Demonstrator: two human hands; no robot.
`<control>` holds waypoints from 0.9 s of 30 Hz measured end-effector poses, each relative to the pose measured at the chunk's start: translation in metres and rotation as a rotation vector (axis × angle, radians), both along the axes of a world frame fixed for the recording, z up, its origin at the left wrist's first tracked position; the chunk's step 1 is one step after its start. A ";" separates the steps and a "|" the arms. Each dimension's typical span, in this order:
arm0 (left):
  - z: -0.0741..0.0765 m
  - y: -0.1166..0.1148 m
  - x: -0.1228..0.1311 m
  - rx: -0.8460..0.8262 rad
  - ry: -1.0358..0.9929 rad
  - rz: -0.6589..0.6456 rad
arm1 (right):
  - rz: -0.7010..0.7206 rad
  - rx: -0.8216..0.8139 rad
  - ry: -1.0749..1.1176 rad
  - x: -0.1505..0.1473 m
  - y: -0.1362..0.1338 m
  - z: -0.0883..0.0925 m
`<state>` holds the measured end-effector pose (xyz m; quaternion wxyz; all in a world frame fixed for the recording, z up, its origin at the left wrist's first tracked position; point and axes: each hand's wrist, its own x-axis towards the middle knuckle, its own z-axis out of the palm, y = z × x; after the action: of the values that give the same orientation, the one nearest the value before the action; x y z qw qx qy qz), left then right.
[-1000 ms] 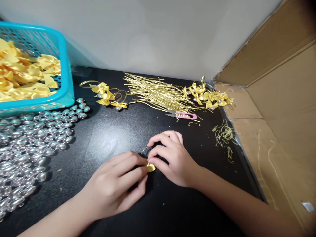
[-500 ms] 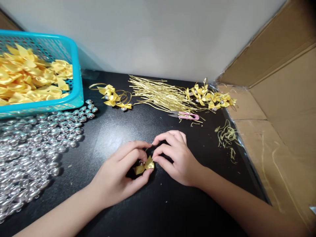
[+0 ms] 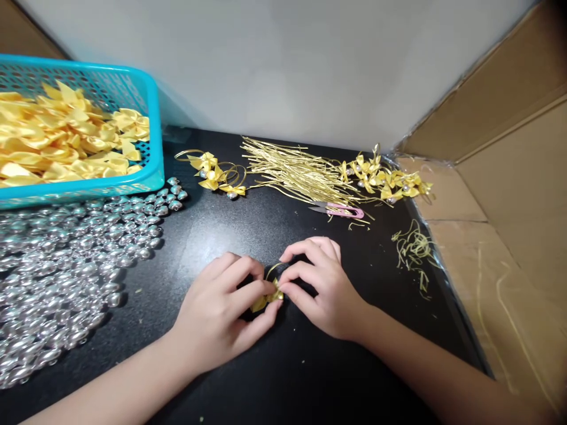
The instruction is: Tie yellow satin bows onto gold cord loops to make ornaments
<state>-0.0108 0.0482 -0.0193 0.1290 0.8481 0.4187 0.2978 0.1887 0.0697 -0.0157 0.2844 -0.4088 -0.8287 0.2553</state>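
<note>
Left hand (image 3: 225, 307): pinches one bow (image 3: 260, 304)
Right hand (image 3: 319, 289): at its edge; cannot tell whether pinching
Bow: between the hands, mostly covered
Scissors (image 3: 331, 208): one pair, beyond the right hand
Basket (image 3: 155, 130): one, left of both hands, cut off

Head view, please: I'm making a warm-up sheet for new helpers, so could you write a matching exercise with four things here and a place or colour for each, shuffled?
Things
1. Basket
2. Silver pieces
3. Snips
4. Small bow

Places and colours
A. Pink-handled, at the near edge of the gold strands
B. Between the left hand and the right hand
C. Turquoise, holding a heap of yellow bows
D. Shiny, spread out in front of the turquoise container

Right pairs: 1-C, 2-D, 3-A, 4-B.
</note>
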 end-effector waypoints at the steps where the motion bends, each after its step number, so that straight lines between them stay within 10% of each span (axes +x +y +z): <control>1: 0.000 0.000 0.000 -0.004 -0.002 0.000 | 0.000 0.002 -0.003 0.000 0.000 0.000; 27: 0.005 0.003 0.000 -0.190 -0.119 0.020 | -0.021 0.021 -0.004 0.001 0.000 0.000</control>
<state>-0.0108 0.0508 -0.0145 0.2307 0.8087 0.4450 0.3078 0.1894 0.0701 -0.0158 0.2899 -0.4150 -0.8276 0.2427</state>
